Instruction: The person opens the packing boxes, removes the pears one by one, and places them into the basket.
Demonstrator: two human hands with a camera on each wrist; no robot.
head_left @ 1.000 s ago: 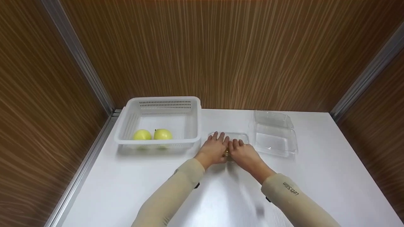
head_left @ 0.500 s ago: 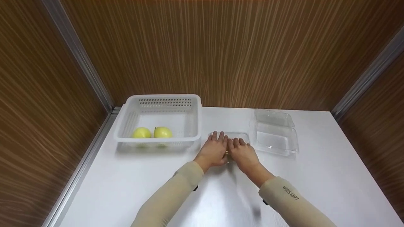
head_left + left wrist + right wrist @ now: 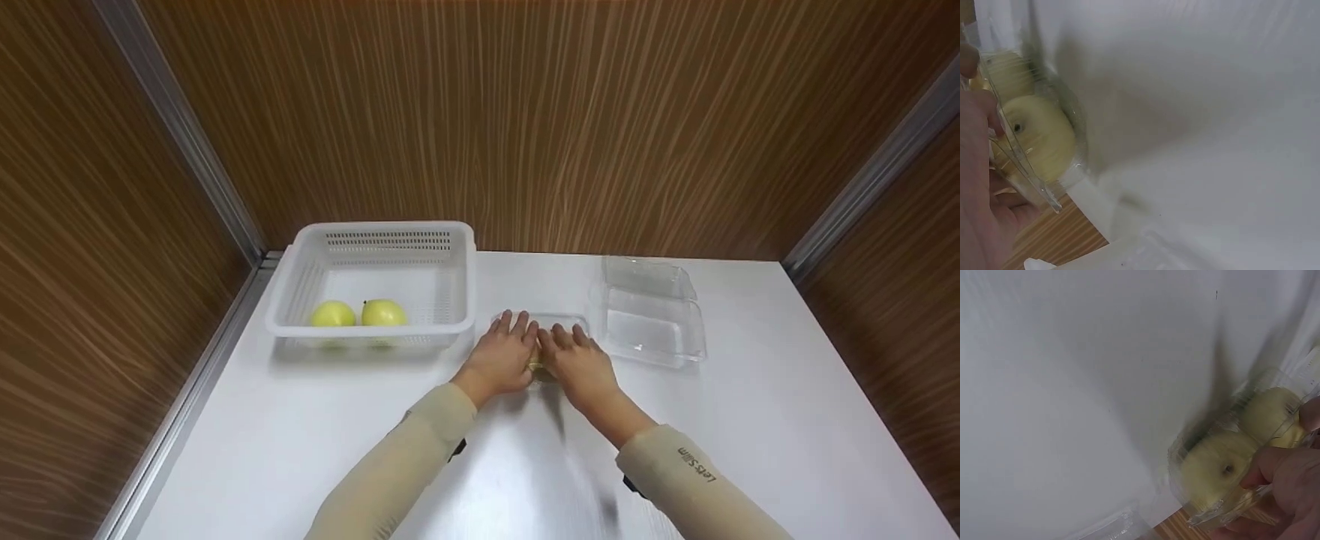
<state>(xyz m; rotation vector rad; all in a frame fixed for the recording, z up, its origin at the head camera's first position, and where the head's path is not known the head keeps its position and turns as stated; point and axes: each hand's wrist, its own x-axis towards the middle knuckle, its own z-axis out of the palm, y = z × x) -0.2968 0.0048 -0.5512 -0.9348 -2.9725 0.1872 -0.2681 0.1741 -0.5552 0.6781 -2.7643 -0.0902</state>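
Clear container [image 3: 541, 373], head view: lying under straight fingers of the left hand [image 3: 499, 356] and right hand [image 3: 581, 367]; leftward, two fruits [image 3: 385, 313] are remaining in the basket [image 3: 371, 331]; rightward, a second container [image 3: 651, 335] is standing open. Left wrist: packed fruits [image 3: 1039, 135] are showing beside the fingers. Right wrist: likewise; closure unconfirmed.

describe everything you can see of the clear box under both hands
The clear box looks like thin, shiny plastic with a rim, its walls see-through enough to show two pale yellow fruits inside. It lies between the white basket and the open clear container. The left hand and right hand rest across its top, covering much of it; whether it is latched cannot be told.
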